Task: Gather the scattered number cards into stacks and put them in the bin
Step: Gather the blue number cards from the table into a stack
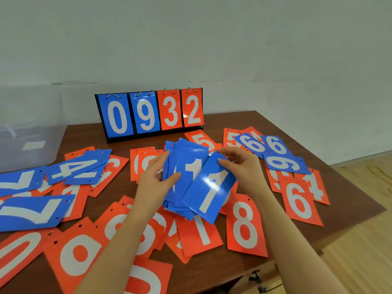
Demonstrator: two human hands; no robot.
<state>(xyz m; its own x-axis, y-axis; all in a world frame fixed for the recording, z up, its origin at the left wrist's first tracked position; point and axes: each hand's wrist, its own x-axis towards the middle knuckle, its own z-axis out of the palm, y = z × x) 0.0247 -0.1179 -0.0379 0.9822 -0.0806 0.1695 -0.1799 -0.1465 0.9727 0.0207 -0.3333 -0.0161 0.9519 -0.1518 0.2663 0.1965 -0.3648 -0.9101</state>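
My left hand (156,179) holds a loose stack of blue number cards (184,166) above the middle of the brown table (343,187), thumb on the front face. My right hand (239,164) pinches the top corner of a blue "1" card (210,187) that lies tilted across the front of that stack. Several blue and orange number cards are scattered over the table: blue 7s (29,211) and 4s (78,166) at the left, blue 6s (275,147) at the right, an orange 8 (245,225) and 6 (299,200) near my right arm. The clear plastic bin (27,143) stands at the table's left.
A flip scoreboard (152,113) reading 0 9 3 2 stands at the back of the table against a pale wall. The table's right edge drops to a wooden floor (364,240). Orange cards overlap near the front edge.
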